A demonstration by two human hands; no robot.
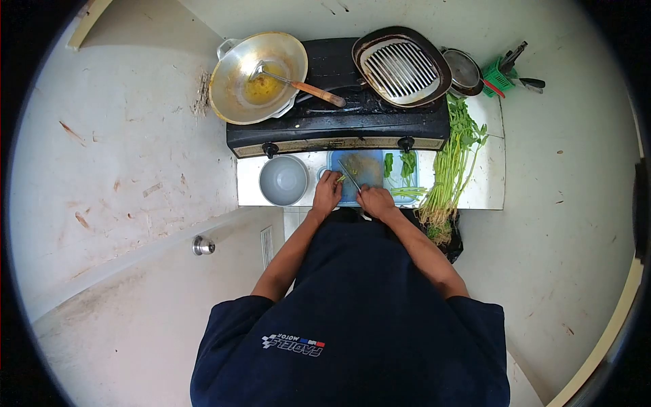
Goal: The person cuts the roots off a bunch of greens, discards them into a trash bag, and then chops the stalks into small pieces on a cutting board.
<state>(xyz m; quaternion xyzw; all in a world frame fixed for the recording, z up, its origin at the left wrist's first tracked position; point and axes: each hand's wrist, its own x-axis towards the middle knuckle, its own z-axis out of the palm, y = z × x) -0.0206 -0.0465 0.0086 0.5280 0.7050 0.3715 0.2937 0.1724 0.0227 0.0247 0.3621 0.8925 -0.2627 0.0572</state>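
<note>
Knife aslant between the hands, green stalks at the left fingertips

The knife (350,178) lies over the blue cutting board (369,166), directly in front of the person. Its handle is closed inside the right hand (377,201), and the blade slants away from the body and toward the left, so its tip is the far end. The left hand (328,192) sits at the board's left side, fingers bent and bunched on short green stalks (342,178); how firmly they press cannot be told. These stalks lie just left of the blade, which makes the left hand the nearer one to them, and the gap between its fingertips and the steel is small. Whether the edge touches the stalks is too fine to make out.

To the right of the right hand, cut stems (407,192) run crosswise, with loose leaves (407,163) beyond them. Farther right, a large bundle of leafy green stalks (451,169) stretches lengthwise away from the body, roots nearest the person, well apart from the left hand. A grey bowl (284,180) stands on the white worktop (488,186) to the left, near the left hand, in front of the black gas stove (339,125).
</note>
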